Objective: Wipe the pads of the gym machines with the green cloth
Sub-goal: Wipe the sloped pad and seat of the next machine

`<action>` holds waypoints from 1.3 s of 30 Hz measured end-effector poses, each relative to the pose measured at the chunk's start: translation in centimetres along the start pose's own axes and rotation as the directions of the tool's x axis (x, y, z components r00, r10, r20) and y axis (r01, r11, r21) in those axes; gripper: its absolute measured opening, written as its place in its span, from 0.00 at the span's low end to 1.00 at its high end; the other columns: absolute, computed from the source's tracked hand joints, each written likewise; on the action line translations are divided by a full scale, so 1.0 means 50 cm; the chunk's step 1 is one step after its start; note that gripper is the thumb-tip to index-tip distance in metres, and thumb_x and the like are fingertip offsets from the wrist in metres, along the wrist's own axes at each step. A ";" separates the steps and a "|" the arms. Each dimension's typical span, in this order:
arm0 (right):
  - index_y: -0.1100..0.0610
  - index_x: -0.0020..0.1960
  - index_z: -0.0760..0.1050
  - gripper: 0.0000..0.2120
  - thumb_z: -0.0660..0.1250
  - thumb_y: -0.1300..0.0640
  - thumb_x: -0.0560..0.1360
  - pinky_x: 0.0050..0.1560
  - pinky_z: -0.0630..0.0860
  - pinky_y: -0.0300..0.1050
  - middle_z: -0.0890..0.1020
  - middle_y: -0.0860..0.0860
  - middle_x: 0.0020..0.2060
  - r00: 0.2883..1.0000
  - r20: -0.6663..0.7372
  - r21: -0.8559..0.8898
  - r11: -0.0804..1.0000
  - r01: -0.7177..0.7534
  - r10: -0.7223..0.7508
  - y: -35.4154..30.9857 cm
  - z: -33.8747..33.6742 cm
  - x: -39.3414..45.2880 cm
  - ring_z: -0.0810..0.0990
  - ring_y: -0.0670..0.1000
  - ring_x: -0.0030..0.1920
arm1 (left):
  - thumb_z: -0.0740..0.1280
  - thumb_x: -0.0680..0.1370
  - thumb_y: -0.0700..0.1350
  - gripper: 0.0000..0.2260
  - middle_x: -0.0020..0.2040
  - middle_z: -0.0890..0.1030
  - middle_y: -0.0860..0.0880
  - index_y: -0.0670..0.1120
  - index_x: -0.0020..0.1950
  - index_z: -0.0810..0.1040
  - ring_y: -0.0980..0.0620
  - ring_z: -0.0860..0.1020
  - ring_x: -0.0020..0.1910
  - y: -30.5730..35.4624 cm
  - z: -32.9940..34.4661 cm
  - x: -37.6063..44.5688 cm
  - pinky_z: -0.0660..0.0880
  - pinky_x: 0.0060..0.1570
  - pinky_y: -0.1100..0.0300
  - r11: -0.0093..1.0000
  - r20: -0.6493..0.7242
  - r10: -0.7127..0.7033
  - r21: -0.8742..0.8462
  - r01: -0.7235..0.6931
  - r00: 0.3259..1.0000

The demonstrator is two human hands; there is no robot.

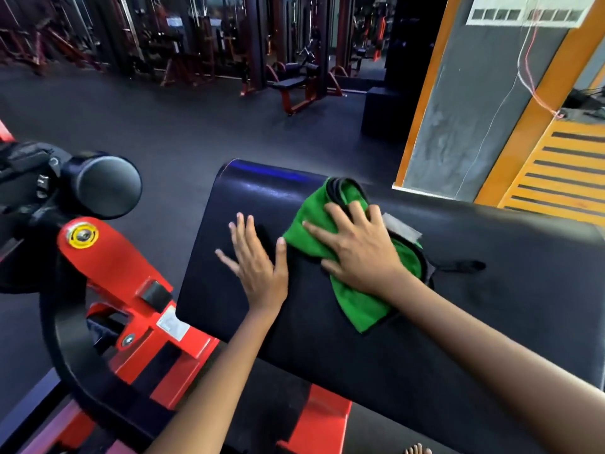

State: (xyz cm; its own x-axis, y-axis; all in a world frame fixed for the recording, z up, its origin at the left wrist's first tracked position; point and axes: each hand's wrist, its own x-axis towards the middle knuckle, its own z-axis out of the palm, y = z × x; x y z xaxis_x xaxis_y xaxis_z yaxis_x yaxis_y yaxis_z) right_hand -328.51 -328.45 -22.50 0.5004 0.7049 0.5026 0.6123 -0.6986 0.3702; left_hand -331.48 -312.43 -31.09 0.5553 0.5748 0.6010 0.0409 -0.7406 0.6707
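Right hand point(357, 253) flat, pressing green cloth point(360, 303) onto black pad point(491, 306); left hand point(258, 260) flat beside it.

Black vinyl pad point(491, 290) of the gym machine is carrying everything, w/ a rounded far-left corner and a bluish sheen along the far edge. Green cloth point(357, 303) is lying crumpled on it, dark trim showing at the cloth's edges. Right hand point(357, 247) is pressing flat on the cloth, fingers spread. Left hand point(258, 257) is resting flat on bare pad just beside the cloth, thumb near the cloth's left corner.
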 end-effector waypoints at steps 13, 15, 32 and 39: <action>0.43 0.61 0.77 0.30 0.73 0.39 0.60 0.52 0.65 0.55 0.78 0.52 0.59 0.964 -0.008 0.011 0.964 0.266 -0.266 -0.056 0.036 0.074 0.74 0.58 0.53 | 0.41 0.78 0.67 0.37 0.75 0.58 0.51 0.41 0.75 0.58 0.53 0.55 0.75 -0.003 -0.001 -0.002 0.38 0.71 0.45 0.975 -0.098 -0.091 -0.211 0.069 0.991; 0.43 0.62 0.76 0.29 0.72 0.40 0.62 0.52 0.67 0.56 0.77 0.52 0.60 0.992 0.002 0.011 0.992 0.125 -0.125 -0.037 0.029 0.101 0.73 0.59 0.54 | 0.39 0.76 0.69 0.39 0.75 0.60 0.52 0.42 0.75 0.60 0.53 0.55 0.75 -0.003 0.002 -0.001 0.37 0.71 0.42 0.969 -0.108 -0.178 -0.191 0.156 0.978; 0.43 0.74 0.59 0.28 0.60 0.43 0.76 0.64 0.60 0.59 0.62 0.54 0.71 0.954 0.160 0.063 0.967 0.248 -0.255 -0.111 0.016 0.226 0.62 0.60 0.67 | 0.46 0.80 0.64 0.32 0.75 0.63 0.46 0.43 0.74 0.61 0.50 0.57 0.75 -0.172 -0.073 -0.009 0.49 0.71 0.37 0.933 0.224 0.215 0.240 -0.268 0.951; 0.42 0.74 0.60 0.27 0.59 0.41 0.76 0.64 0.60 0.59 0.64 0.54 0.69 0.985 0.153 0.106 0.990 -0.092 0.075 -0.133 0.033 0.303 0.62 0.61 0.67 | 0.46 0.78 0.67 0.36 0.75 0.63 0.45 0.40 0.73 0.65 0.48 0.59 0.75 -0.175 -0.068 -0.020 0.50 0.71 0.38 0.984 0.008 -0.094 0.150 0.091 0.996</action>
State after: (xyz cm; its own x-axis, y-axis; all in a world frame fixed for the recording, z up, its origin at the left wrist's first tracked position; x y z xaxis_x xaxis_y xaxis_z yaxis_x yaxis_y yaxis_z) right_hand -323.98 -312.92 -18.61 0.6328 0.6611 0.4031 0.6253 -0.7434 0.2374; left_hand -335.24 -305.34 -36.08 0.5555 0.6390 0.5322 0.2154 -0.7287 0.6501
